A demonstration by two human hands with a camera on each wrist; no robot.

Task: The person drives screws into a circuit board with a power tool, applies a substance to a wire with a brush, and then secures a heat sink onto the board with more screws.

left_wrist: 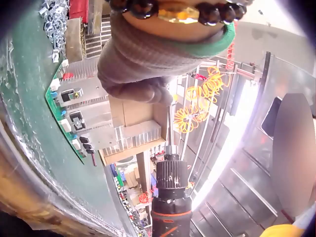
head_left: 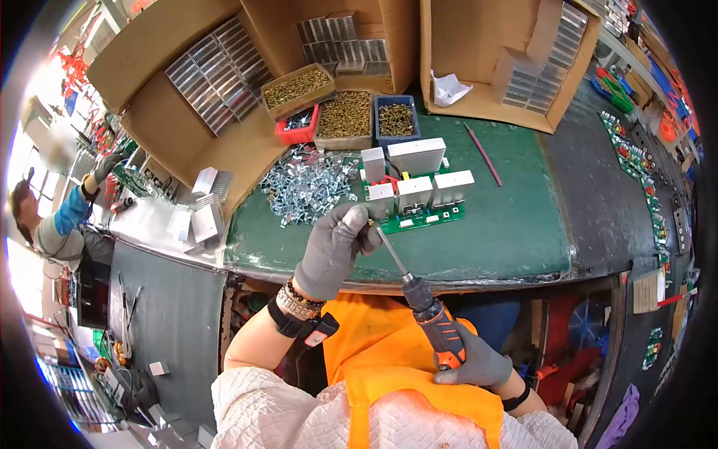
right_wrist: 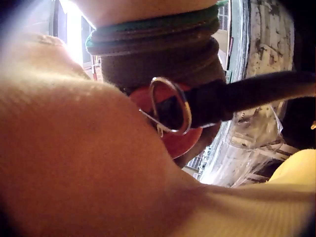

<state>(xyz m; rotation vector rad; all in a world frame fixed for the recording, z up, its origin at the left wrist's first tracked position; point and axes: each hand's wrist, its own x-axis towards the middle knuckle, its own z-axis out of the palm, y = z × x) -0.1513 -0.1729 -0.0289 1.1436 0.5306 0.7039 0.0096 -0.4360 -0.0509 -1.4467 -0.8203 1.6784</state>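
My gloved left hand (head_left: 335,251) pinches a small brass-coloured screw (head_left: 370,222) between thumb and fingertips, right at the tip of the driver's bit (head_left: 392,251). My gloved right hand (head_left: 479,364) grips a black and orange electric screwdriver (head_left: 434,322), tilted up toward the left hand. In the left wrist view the screwdriver (left_wrist: 172,190) points its bit at the left fingertips. The right wrist view shows its rear end with a wire hanging loop (right_wrist: 186,111) and a black cable (right_wrist: 256,94). Just beyond the hands lies a green circuit board (head_left: 430,219) carrying several silver heat sinks (head_left: 416,156).
A heap of small metal clips (head_left: 307,183) lies left of the board. Behind stand a box of brass screws (head_left: 342,147), a blue bin (head_left: 415,135), a red bin (head_left: 295,138) and cardboard boxes (head_left: 161,142). A red pencil-like stick (head_left: 485,155) lies right. Another person (head_left: 60,224) works at far left.
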